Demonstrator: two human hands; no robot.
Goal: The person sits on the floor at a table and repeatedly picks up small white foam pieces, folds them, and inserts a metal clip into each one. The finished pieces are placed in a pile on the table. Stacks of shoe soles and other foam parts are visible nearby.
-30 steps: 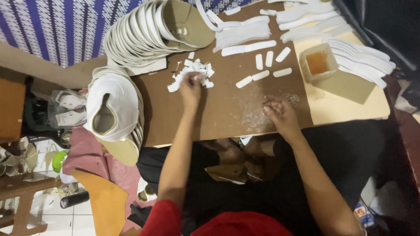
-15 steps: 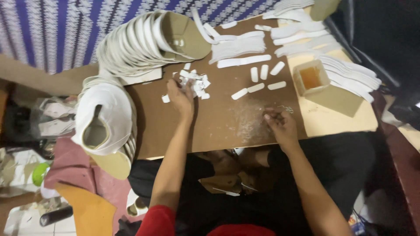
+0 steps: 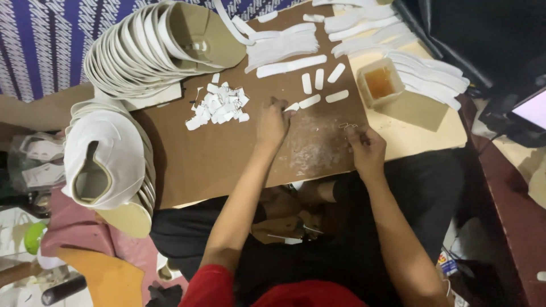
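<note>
- Left hand on brown board, fingers curled, tips pinching small white strip at board's middle.
- Right hand near board's right edge, fingers bunched tight over thin wire-like bit; too small to tell if actually gripped.
- Scuffed, whitish patch on board btwn both hands.
- Row of short white strips just beyond left hand, laid apart from each other.
- Heap of small white scraps to left of left hand, well apart from it.
- Long white strips stacked at far side of board; more in fan at right on desk.
- Open tub w/ amber liquid just right of short strips.
- Fanned stack of white/tan sole-shaped pieces at far left; second pile nearer, hanging over board's left edge.
- Blue patterned cloth behind stacks.
</note>
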